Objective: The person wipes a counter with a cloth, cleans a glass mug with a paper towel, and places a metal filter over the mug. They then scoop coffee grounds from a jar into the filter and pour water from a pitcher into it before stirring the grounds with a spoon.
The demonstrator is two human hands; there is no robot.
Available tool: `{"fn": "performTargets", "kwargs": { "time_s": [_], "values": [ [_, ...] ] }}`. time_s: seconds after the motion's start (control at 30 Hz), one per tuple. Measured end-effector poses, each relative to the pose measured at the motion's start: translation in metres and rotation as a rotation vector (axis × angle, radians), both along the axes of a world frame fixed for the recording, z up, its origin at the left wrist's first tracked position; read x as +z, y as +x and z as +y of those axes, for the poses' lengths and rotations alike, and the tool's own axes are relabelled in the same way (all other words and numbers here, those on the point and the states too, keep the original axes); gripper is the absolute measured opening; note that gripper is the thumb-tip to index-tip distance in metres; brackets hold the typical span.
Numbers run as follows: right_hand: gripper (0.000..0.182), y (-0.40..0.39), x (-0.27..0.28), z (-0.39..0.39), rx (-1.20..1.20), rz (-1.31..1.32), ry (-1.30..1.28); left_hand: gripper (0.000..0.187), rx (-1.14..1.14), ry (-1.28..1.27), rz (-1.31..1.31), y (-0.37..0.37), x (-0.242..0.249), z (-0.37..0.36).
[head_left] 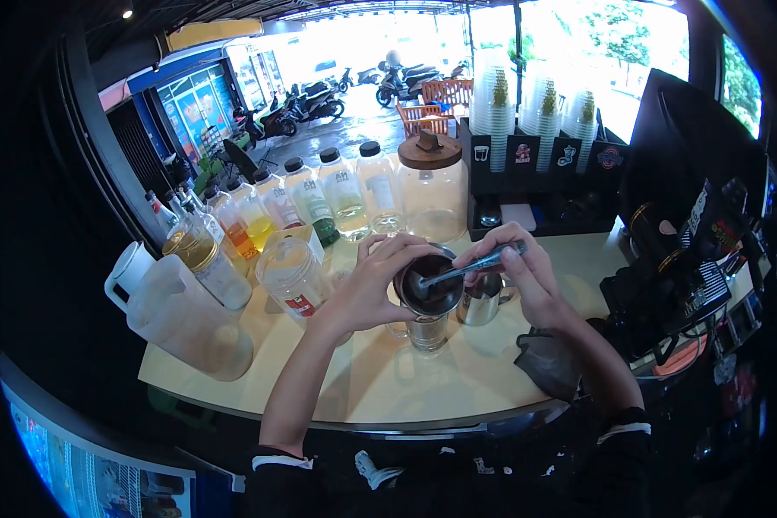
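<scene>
My left hand is wrapped round a metal cup with a dark inside, tilted so its mouth faces me. In my right hand is the handle of a metal spoon, whose end reaches into the cup. Directly below the cup a clear glass mug stands on the counter, its upper part hidden. A steel pitcher is beside it, under my right hand. Whatever the cup contains is too dark to make out.
Left on the counter stand a plastic jug, a clear jar and several black-capped bottles. Behind is a large wooden-lidded jar. A grey cloth-like item and dark equipment are at right. Stacked cups stand at the back.
</scene>
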State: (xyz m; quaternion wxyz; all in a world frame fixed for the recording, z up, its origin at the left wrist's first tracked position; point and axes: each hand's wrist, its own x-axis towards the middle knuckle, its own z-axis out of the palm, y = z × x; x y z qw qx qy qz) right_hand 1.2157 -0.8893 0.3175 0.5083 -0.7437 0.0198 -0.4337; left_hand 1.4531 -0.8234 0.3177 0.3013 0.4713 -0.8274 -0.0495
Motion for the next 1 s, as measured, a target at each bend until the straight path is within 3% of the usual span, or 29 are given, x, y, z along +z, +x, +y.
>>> {"fn": "performTargets", "kwargs": {
  "time_s": [0.4,0.7,0.8,1.0],
  "values": [
    [0.027,-0.001,0.001,-0.011,0.030,0.102,-0.041,0.083,0.038,-0.036,-0.038,0.001,-0.004,0.000],
    [0.015,-0.003,-0.002,0.006,-0.049,-0.087,-0.097,0.078,0.159,-0.038,0.106,0.000,-0.010,0.000],
    [0.010,-0.005,-0.003,0.006,-0.142,-0.227,-0.239,0.078,0.198,-0.038,0.142,-0.001,-0.014,0.000],
    [0.012,-0.005,-0.003,0.017,-0.382,0.049,-0.529,0.076,0.214,-0.157,0.166,-0.009,-0.020,0.002]
  ]
}}
